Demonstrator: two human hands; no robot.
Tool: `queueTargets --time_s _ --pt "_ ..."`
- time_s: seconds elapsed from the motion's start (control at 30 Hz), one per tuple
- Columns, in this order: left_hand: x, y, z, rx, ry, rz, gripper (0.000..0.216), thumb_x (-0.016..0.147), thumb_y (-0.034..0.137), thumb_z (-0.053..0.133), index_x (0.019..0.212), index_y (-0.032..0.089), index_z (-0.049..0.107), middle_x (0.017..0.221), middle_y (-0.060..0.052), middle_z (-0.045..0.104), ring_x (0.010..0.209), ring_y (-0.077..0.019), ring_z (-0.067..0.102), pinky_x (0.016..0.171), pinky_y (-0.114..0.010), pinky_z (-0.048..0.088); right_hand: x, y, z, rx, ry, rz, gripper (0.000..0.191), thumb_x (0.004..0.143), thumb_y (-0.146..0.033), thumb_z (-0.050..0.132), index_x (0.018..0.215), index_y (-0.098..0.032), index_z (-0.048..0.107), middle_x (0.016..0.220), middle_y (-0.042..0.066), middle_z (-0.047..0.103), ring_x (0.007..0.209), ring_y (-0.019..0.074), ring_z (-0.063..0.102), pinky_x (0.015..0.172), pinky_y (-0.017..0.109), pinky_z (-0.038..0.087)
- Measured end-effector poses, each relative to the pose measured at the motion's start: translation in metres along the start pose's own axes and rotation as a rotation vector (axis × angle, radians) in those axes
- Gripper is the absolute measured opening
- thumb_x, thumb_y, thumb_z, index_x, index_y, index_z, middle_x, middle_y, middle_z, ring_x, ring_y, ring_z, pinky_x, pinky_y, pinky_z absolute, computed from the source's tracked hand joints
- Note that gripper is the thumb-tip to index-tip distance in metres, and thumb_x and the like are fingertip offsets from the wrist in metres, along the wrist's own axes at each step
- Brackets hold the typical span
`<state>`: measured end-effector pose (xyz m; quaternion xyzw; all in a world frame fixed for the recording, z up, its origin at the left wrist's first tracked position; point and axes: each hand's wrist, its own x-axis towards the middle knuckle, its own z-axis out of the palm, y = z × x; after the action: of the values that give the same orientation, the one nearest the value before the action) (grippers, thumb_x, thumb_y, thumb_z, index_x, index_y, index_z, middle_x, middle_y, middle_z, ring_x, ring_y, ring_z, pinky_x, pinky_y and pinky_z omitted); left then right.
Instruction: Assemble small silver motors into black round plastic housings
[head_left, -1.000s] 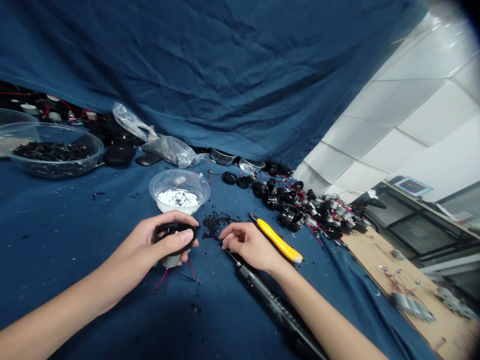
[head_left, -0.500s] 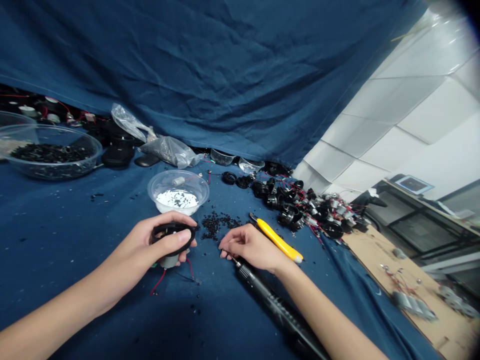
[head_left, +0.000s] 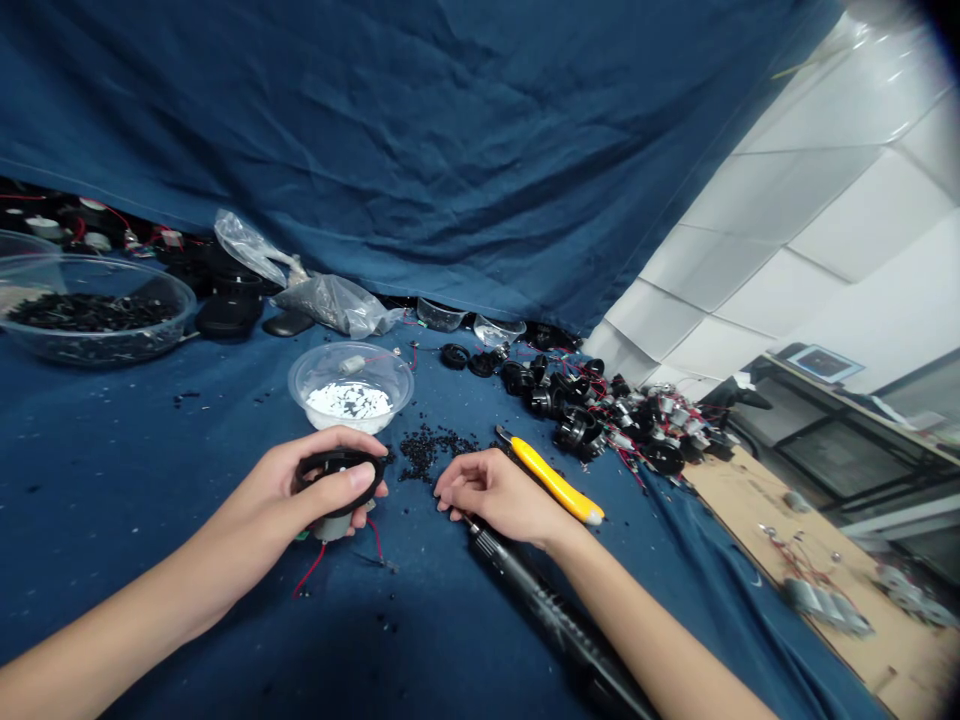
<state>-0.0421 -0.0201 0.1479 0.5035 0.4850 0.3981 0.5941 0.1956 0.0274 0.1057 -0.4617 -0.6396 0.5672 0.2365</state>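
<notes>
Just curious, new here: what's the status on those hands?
Left hand gripping black ring on small motor. Right hand loose, beside black power tool. Nothing in the way.

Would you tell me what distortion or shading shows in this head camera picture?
In the head view, the lens bends the ceiling panels, the top right corner goes dark, and a soft shadow lies on the blue cloth below the left hand.

Left forearm (head_left: pixel 142 610) and right forearm (head_left: pixel 637 630) are bare, with short fingernails (head_left: pixel 361 474).
</notes>
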Motion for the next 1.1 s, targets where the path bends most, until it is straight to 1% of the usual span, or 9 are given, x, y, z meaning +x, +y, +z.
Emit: queueTargets --time_s 0.17,0.43,0.63,0.73,0.87,0.97,1.1 --pt "0.0 0.0008 -0.0007 0.015 -0.013 -0.015 0.035 0.08 0.044 0.064 0.106 0.021 0.059 0.083 0.0 0.07 0.071 -0.0143 0.059 0.071 -0.026 0.044 0.0011 0.0025 -0.0014 0.011 0.002 0.015 0.012 0.075 -0.011 0.056 0.079 -0.013 0.067 0.071 0.002 0.067 0.06 0.0107 0.063 0.061 0.022 0.05" --pt "0.0 0.001 -0.0001 0.017 0.005 -0.015 0.039 0.076 0.047 0.065 0.105 0.02 0.059 0.083 -0.001 0.07 0.071 -0.0159 0.059 0.073 -0.029 0.044 -0.0008 0.0037 -0.0075 0.02 -0.05 0.049 0.019 0.075 -0.013 0.05 0.079 -0.012 0.068 0.07 0.003 0.068 0.063 0.0138 0.067 0.061 0.024 0.051" --pt "0.0 0.0004 -0.0003 0.018 0.007 -0.011 0.039 0.076 0.047 0.065 0.105 0.021 0.059 0.082 -0.001 0.07 0.071 -0.0158 0.059 0.071 -0.029 0.043 -0.0011 0.0036 -0.0079 0.048 -0.03 0.07 0.019 0.073 -0.014 0.05 0.079 -0.012 0.068 0.071 0.004 0.068 0.065 0.0149 0.068 0.063 0.025 0.053" --pt "0.0005 -0.0013 -0.0007 0.009 0.013 -0.024 0.039 0.076 0.047 0.065 0.106 0.021 0.06 0.083 -0.001 0.071 0.071 -0.0152 0.059 0.072 -0.028 0.044 -0.0008 0.0043 -0.0067 0.056 -0.023 0.06 0.017 0.073 -0.014 0.052 0.078 -0.012 0.068 0.071 0.004 0.068 0.066 0.0147 0.067 0.063 0.025 0.052" --pt "0.0017 -0.0038 -0.0009 -0.02 0.003 -0.028 0.04 0.077 0.047 0.066 0.106 0.021 0.059 0.082 0.0 0.07 0.069 -0.0147 0.059 0.069 -0.027 0.044 -0.0001 0.0052 -0.0049 0.06 -0.019 0.027 0.014 0.076 -0.015 0.054 0.08 -0.012 0.067 0.073 0.004 0.068 0.065 0.0132 0.065 0.064 0.025 0.052" --pt "0.0027 -0.0052 -0.0013 -0.02 -0.009 -0.015 0.039 0.077 0.047 0.066 0.105 0.02 0.06 0.081 -0.001 0.07 0.067 -0.0143 0.058 0.066 -0.026 0.043 0.0001 0.0046 -0.0046 0.039 -0.035 0.004 0.014 0.079 -0.016 0.055 0.083 -0.011 0.067 0.075 0.005 0.068 0.066 0.0129 0.065 0.064 0.025 0.051" --pt "0.0032 -0.0062 -0.0026 -0.016 0.001 -0.007 0.039 0.077 0.048 0.066 0.106 0.021 0.061 0.082 -0.001 0.071 0.067 -0.0144 0.059 0.066 -0.026 0.044 -0.0004 0.0022 -0.0047 -0.006 -0.07 -0.025 0.014 0.082 -0.017 0.054 0.083 -0.012 0.067 0.076 0.005 0.067 0.066 0.0131 0.063 0.064 0.026 0.05"
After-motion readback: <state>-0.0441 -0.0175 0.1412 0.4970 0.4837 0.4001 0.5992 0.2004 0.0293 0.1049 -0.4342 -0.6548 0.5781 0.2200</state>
